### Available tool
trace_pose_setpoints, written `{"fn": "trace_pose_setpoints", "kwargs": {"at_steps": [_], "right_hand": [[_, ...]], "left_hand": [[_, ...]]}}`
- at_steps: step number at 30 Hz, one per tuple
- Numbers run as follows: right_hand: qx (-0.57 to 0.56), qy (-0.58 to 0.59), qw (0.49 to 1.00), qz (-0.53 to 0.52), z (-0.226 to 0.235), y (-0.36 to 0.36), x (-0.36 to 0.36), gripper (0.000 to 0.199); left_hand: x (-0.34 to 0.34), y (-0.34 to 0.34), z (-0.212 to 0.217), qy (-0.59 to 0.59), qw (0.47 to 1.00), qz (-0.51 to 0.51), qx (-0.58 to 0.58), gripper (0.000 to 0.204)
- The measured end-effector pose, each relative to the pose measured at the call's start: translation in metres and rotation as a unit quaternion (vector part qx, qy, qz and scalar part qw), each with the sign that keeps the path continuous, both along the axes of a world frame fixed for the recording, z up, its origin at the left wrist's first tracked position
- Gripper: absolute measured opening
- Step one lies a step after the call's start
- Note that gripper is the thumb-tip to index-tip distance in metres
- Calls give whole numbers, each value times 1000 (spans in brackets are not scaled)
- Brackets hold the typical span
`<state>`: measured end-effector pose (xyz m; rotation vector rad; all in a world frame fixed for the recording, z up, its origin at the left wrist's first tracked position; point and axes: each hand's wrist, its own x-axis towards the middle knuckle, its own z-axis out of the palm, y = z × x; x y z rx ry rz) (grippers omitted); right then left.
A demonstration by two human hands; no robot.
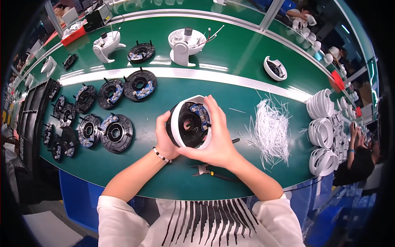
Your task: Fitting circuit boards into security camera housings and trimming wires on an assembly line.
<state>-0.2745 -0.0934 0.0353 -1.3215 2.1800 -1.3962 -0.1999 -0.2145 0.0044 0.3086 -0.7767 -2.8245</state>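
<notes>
Both hands hold a round black part with a white ring around it [190,123] above the green bench [230,53]. A small blue circuit board shows inside the black part. My left hand [165,140] grips its left and lower side. My right hand [218,131] wraps the right side, with fingers over the white rim at the top. The part is tilted so its open face looks up at the camera.
Several black round parts [115,132] lie at the left. A pile of white cable ties [271,129] lies at the right, beside stacked white rings [323,133]. Cutting pliers [205,170] rest near the front edge. White domed housings [185,43] stand at the back.
</notes>
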Motion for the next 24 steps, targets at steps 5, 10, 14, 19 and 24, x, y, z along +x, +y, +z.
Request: {"fn": "trace_pose_setpoints", "kwargs": {"at_steps": [5, 10, 14, 19, 24], "right_hand": [[15, 80, 996, -23, 4, -5, 9, 115], [-26, -20, 999, 27, 0, 2, -2, 118], [33, 91, 995, 12, -2, -3, 3, 115], [-3, 150, 989, 4, 2, -2, 0, 116], [40, 133, 990, 18, 6, -8, -7, 117]], "left_hand": [[-1, -7, 2, 17, 999, -18, 24, 57], [0, -3, 5, -10, 1000, -13, 21, 56], [-2, -1, -8, 24, 998, 3, 57, 55], [2, -11, 8, 41, 996, -74, 27, 67], [1, -14, 14, 30, 996, -86, 17, 83]]}}
